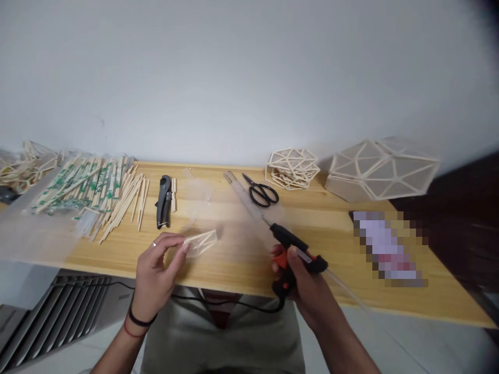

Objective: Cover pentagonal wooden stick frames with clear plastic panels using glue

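My left hand (pixel 158 270) pinches a small frame of thin wooden sticks (pixel 201 242) by its left end, just above the wooden table (pixel 234 259). My right hand (pixel 302 280) grips a black and orange glue gun (pixel 294 249), its nozzle pointing up and left, a short way right of the frame. A clear glue stick pokes out of the gun's back, and its black cord hangs below the table edge.
A pile of chopsticks (pixel 93 189) lies at the left, with a black cutter (pixel 164 201) beside it. A ruler (pixel 244 197), black scissors (pixel 262 193), stacked stick hexagons (pixel 291 169) and a large faceted stick shell (pixel 380 169) sit further back. A radiator (pixel 62 311) stands below left.
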{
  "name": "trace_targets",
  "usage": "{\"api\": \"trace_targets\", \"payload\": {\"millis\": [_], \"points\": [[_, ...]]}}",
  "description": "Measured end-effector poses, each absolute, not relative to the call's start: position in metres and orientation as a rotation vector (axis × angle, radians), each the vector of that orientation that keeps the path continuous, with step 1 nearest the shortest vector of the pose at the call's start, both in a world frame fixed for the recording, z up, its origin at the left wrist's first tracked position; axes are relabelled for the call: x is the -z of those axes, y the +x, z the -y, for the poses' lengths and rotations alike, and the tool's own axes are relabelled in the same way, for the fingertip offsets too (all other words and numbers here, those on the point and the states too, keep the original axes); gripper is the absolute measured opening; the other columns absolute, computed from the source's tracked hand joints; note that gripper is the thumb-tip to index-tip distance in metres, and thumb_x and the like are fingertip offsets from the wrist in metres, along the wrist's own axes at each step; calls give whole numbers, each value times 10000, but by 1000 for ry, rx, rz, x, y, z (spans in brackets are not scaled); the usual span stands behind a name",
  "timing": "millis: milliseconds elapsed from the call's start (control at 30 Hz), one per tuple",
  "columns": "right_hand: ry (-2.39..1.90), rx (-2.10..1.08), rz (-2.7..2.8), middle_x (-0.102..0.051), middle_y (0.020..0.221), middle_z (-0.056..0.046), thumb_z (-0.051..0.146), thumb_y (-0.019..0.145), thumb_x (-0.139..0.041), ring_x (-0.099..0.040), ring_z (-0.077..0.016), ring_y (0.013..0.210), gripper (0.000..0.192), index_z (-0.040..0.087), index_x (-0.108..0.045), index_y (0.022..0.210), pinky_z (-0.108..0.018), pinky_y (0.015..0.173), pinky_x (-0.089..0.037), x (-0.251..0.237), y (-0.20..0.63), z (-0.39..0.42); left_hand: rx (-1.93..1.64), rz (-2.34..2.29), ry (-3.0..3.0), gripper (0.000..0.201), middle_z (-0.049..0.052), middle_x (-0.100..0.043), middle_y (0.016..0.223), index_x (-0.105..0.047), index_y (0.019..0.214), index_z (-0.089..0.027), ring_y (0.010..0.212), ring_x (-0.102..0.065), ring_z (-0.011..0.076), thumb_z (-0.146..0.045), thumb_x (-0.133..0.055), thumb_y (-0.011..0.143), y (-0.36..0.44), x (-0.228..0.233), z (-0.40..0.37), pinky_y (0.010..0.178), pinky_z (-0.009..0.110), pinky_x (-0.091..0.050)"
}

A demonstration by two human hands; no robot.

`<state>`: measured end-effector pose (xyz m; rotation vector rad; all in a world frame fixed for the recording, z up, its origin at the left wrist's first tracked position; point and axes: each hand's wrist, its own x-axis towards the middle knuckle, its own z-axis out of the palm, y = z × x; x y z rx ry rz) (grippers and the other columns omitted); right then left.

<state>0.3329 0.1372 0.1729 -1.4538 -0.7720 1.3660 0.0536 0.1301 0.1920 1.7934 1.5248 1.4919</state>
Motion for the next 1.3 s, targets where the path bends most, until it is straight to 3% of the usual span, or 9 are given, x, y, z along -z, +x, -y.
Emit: {"api": "trace_targets", "payload": {"millis": [233,467,667,800,933,1100,1300], "points": [[-1258,-1478,502,-736,939,-31,483,711,-930,-632,-151,727,476,239,-772,1088,-155,404,-360,-171,380,-149,-1453,-1408,1077,222,17,-739,826,-814,870,-217,739,-679,156,-424,-859,803,65,-183,-131,674,242,-560],[-1281,-1490,506,-784,1120,-106,585,718,-897,-556,-124,607,496,216,-805,1036,-150,345,-308,-162,391,-168,-1362,-1236,718,236,53,-768,781,-844,877,-229,687,-665,189,-428,-890,760,74,-180,-128,656,301,-567],[-1247,-1607,368,-783,955,-60,602,750,-840,-373,-60,443,428,232,-791,961,-134,321,-262,-167,390,-180,-1373,-1227,695,252,20,-700,770,-844,801,-215,716,-610,132,-419,-946,693,86,-195,-119,645,219,-493],[-1299,-1616,408,-788,957,-78,689,845,-698,-538,-131,484,460,260,-768,997,-184,328,-340,-168,395,-181,-1404,-1215,1034,142,4,-615,743,-836,832,-214,714,-574,124,-354,-857,831,88,-202,-110,639,217,-472],[-1385,-1554,606,-779,872,-104,744,890,-593,-642,-191,508,537,232,-742,951,-254,366,-453,-166,397,-182,-1438,-1208,1366,20,16,-652,752,-825,882,-239,735,-607,149,-239,-805,879,88,-212,-104,647,240,-498],[-1562,-1406,664,-762,772,-107,685,956,-552,-671,-179,461,541,185,-726,848,-273,426,-545,-167,391,-187,-1436,-1265,1630,123,19,-709,795,-794,931,-247,754,-647,158,-138,-783,873,92,-224,-97,669,253,-528],[-1714,-1269,825,-661,531,-72,688,850,-703,-609,-163,386,572,198,-618,568,-241,355,-468,-167,385,-188,-1420,-1261,1764,187,14,-702,819,-769,998,-249,765,-660,159,-102,-759,883,95,-225,-92,677,265,-535]]}}
